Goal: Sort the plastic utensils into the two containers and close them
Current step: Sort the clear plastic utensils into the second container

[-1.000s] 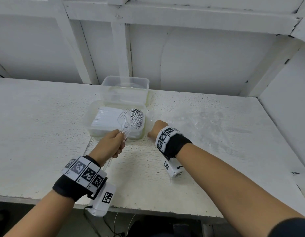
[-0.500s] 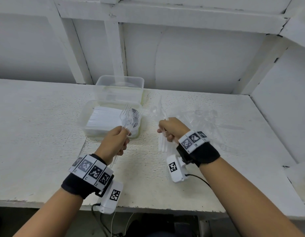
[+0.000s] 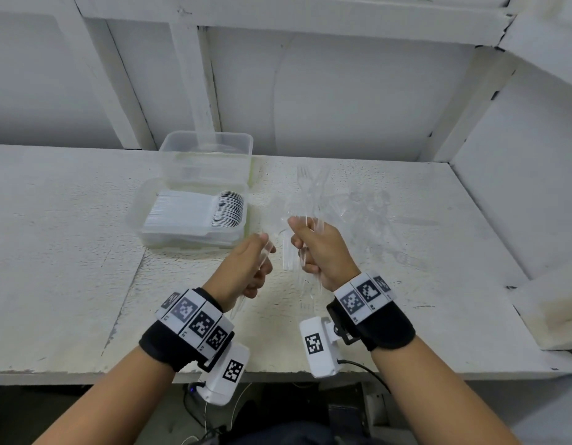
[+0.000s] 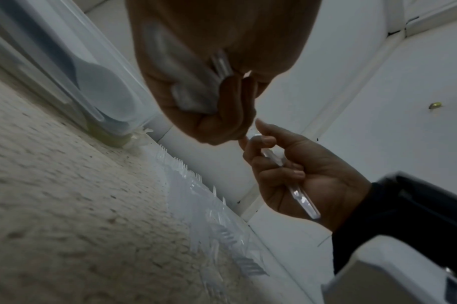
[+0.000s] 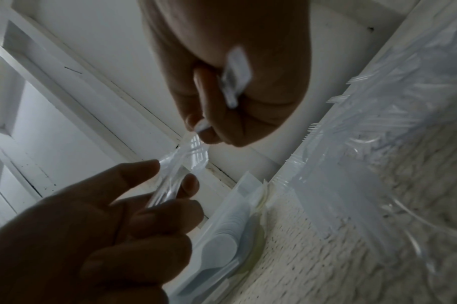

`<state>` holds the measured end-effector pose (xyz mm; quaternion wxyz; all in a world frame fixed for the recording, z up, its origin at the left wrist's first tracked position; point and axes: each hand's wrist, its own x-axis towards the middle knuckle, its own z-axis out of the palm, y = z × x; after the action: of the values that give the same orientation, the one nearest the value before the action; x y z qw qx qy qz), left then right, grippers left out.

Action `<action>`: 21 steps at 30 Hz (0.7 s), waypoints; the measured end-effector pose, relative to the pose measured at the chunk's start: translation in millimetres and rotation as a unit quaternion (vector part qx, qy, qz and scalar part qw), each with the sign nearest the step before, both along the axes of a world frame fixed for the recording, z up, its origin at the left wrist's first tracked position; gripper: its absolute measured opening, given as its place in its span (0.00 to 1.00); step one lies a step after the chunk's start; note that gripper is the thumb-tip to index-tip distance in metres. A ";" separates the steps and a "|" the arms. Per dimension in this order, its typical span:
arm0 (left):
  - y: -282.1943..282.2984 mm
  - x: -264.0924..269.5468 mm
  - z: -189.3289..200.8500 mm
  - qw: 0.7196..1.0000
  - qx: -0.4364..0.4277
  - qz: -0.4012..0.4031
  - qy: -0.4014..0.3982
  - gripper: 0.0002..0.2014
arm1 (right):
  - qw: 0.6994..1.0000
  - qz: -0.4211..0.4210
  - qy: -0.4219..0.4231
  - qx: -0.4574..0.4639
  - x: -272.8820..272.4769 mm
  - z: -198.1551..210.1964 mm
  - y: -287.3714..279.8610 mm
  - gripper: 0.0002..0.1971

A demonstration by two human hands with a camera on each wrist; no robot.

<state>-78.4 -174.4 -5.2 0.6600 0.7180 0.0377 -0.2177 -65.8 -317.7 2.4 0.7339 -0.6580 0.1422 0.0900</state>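
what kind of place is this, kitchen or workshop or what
Probably a plain workroom or storage corner, not clearly a kitchen: a rough white-painted wooden bench, white-painted timber framing on the wall behind it, and cables hanging under the bench.

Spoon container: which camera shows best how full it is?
Head view. The spoon container is seen from above, its stacked spoons filling it in a row. The left wrist view shows only one side wall with one spoon bowl behind it; the right wrist view shows a corner, blurred.
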 end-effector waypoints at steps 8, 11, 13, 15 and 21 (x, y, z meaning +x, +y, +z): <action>-4.6 -5.4 -3.8 0.997 0.015 0.004 -0.070 0.10 | 0.999 -0.027 -0.010 -0.024 -5.2 -1.7 -0.3 0.10; -4.6 -4.2 -6.7 0.996 0.015 0.028 -0.086 0.07 | 0.999 -0.037 -0.016 -0.034 -6.9 -2.2 0.9 0.10; -5.7 -4.0 -8.5 0.994 0.021 0.036 -0.103 0.05 | 0.998 -0.050 -0.022 -0.043 -8.1 -2.5 2.9 0.10; -7.1 -4.4 -10.2 0.993 0.028 0.038 -0.111 0.04 | 0.996 -0.067 -0.026 -0.055 -9.1 -3.0 5.7 0.09; -11.9 -5.3 -14.3 0.975 0.129 0.022 -0.180 0.08 | 0.991 -0.095 -0.041 -0.087 -9.0 -3.2 14.1 0.08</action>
<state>-83.7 -186.3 -19.5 0.5627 0.8233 -0.0380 -0.0641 -74.8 -303.7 -0.8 0.6842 -0.7062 0.1810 -0.0198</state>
